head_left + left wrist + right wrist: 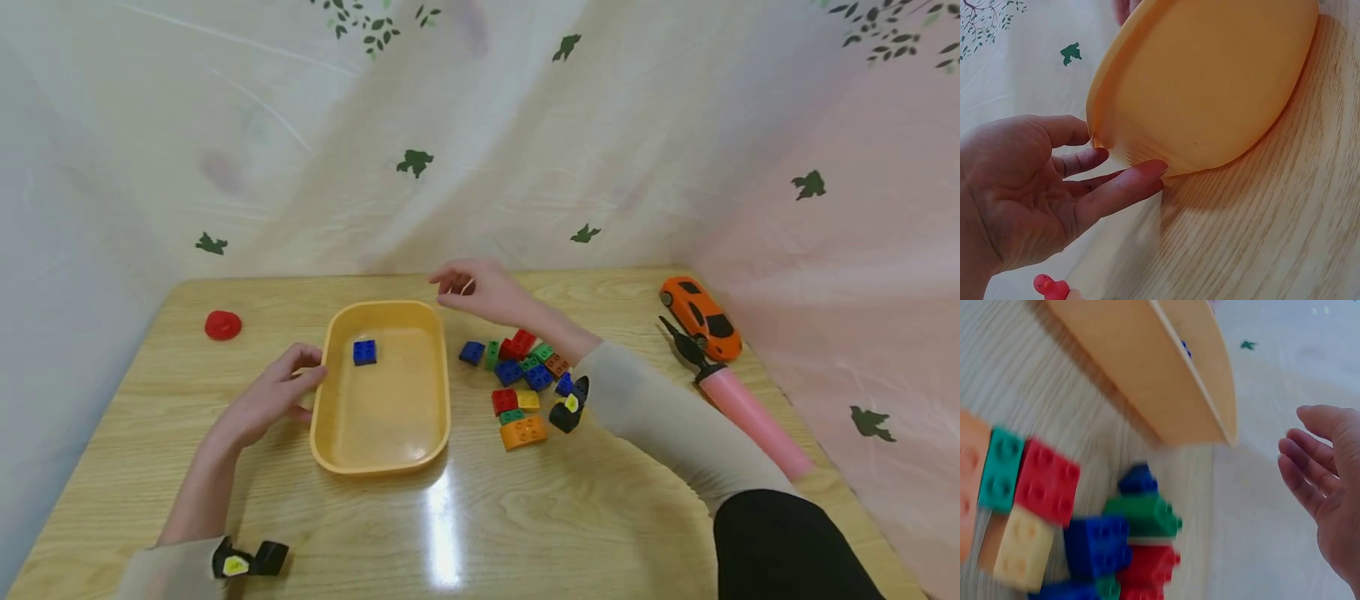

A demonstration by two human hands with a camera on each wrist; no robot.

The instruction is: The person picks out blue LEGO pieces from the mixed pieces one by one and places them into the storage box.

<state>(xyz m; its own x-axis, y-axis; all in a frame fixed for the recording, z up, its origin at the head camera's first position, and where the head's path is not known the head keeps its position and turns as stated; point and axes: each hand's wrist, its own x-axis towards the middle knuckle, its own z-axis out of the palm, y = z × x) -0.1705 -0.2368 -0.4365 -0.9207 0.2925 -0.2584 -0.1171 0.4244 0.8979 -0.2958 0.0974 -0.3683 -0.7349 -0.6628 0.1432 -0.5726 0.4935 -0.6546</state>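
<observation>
A yellow tray (381, 450) stands on the wooden table with one blue toy brick (364, 352) inside. My left hand (276, 390) is at the tray's left side, its fingertips touching the outer wall below the rim; the left wrist view shows the thumb (1138, 181) and fingers against that wall. Over the tray's far right corner hangs my right hand (483, 290), fingers loosely bent with nothing in them. In the right wrist view, a gap separates this hand (1329, 469) from the tray wall. Right of the tray lies a pile of coloured toy bricks (538, 377).
At the far left sits a small red rubber duck (223, 325). An orange toy car (701, 317) and a pink hand pump (753, 417) with a black nozzle lie along the right edge. A leaf-patterned curtain (495, 150) hangs behind the table.
</observation>
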